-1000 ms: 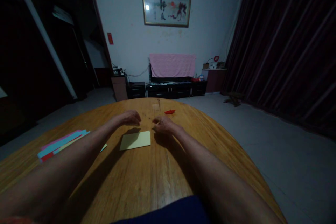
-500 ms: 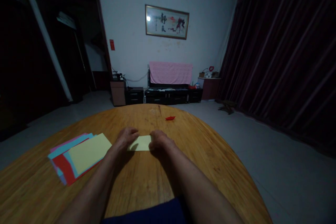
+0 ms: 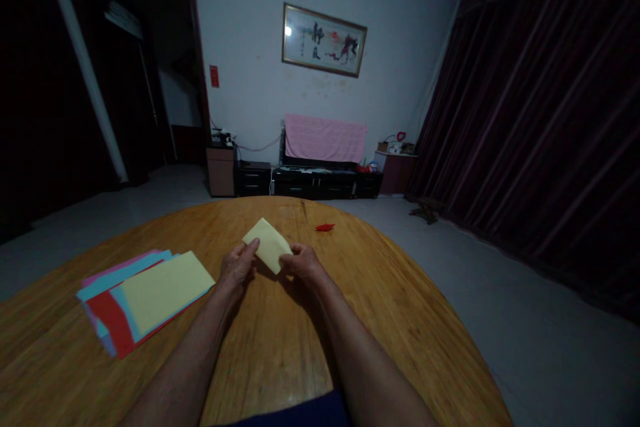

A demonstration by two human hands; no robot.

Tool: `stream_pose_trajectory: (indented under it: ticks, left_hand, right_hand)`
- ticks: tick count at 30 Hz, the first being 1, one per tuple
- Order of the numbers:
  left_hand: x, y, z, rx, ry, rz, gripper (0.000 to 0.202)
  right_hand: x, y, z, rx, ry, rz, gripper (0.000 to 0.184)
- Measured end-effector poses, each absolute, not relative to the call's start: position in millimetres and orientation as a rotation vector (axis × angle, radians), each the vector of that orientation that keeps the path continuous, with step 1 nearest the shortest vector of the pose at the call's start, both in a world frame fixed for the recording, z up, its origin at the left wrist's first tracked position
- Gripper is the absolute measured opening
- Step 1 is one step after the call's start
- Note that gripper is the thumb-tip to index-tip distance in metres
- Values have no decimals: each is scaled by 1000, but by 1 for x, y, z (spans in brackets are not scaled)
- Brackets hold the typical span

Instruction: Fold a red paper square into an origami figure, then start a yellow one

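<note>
A folded sheet of pale yellow paper is held tilted above the wooden table, between my two hands. My left hand pinches its left side, thumb on top and the other fingers beneath. On the lower right corner, my right hand closes with thumb and fingers. Left of my left forearm lies a fanned stack of coloured paper, with a yellow sheet on top and red, blue and pink sheets showing at its edges. Beyond my right hand sits a small red folded paper piece.
The round table's far edge curves ahead of my hands. Across the floor stands a low black cabinet, with a pink cloth draped over a screen-like object. A dark curtain hangs on the right. A framed picture is on the wall.
The folded yellow paper has been lifted off the table and turned so one corner points away. Both hands have shifted their hold on it; my left thumb now lies on top.
</note>
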State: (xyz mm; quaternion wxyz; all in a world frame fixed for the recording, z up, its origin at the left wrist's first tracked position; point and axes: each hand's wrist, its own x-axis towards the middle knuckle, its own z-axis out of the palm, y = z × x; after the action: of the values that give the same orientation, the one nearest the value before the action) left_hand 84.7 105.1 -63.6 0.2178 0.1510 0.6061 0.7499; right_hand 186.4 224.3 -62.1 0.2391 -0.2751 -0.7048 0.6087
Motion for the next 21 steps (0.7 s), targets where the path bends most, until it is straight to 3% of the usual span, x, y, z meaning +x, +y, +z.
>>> stream_pose_trajectory:
  ticks: [5, 9, 13, 21]
  left_hand:
    - [98, 108, -54, 171, 1386, 2162, 16]
    - [94, 107, -49, 103, 1340, 2178, 8]
    - [89, 106, -57, 161, 1371, 2115, 10]
    - [95, 102, -62, 372, 1418, 1969, 18]
  right_hand:
    - [190, 214, -66, -614, -1745, 2015, 21]
    - [195, 216, -69, -492, -1628, 2152, 34]
    - [198, 220, -71, -420, -1601, 2187, 42]
    - [201, 217, -69, -424, -1670, 2127, 37]
